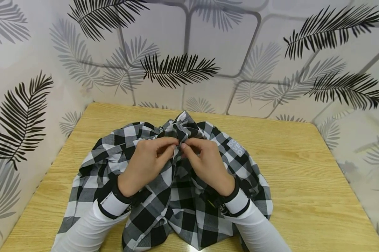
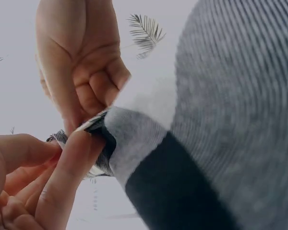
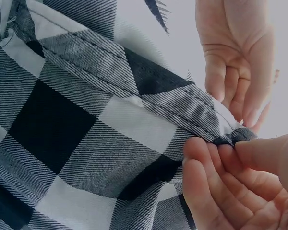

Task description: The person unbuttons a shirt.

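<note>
White sleeves [image 1: 82, 229] lay nearest the head camera, leading up to a grip made by both hands. Left hand [image 1: 146, 162] and right hand [image 1: 206, 162] each pinched the checked garment [image 1: 183, 194] between thumb and fingers, fingertips nearly meeting, so neither was plainly the nearer. From that pinch most of the garment lay toward the person, spreading to both sides; a gathered peak [image 1: 184, 123] stood just beyond the fingertips. On the right wrist view, a stitched edge [image 3: 91, 55] ran slantwise into the right fingers, its long axis aimed at the pinch. Fingers themselves stood in the way, and whether they held a button or only cloth could not be told. A loose fold [image 2: 245, 91] crowded the left wrist view. Farther out, a lettered patch [image 1: 236, 147] lay beyond the right hand, the wooden tabletop [image 1: 296, 175] spread beneath, and a leaf-patterned backdrop [image 1: 220, 45] rose behind.
</note>
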`<state>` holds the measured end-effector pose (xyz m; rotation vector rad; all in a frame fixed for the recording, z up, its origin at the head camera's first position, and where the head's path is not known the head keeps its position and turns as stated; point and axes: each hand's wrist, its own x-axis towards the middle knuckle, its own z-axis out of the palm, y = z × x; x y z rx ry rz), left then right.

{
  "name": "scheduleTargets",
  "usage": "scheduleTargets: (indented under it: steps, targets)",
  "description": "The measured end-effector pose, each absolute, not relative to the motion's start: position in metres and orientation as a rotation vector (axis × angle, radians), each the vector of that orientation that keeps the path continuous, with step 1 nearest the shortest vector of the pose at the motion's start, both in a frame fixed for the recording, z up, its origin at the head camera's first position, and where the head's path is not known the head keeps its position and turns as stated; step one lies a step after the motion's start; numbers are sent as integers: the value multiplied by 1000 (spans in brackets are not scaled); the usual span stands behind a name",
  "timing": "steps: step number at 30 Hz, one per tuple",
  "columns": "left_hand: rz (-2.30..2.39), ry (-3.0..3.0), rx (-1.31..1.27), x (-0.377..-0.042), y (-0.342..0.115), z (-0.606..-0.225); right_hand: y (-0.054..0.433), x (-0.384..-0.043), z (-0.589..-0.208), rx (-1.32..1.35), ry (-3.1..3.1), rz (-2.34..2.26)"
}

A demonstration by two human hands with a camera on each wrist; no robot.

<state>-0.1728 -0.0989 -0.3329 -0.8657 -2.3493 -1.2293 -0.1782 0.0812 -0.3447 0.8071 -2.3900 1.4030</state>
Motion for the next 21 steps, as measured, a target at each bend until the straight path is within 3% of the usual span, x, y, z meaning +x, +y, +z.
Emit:
scheduleTargets:
  steps: [14,21]
  targets:
    - [-1101,-2375,-901,-174,-95,-336,73,-157,-312,807,-2439,1497]
    - [-1373,-2369,-897,-182,-102,-337,77,-168,-330,919,-2439,1499]
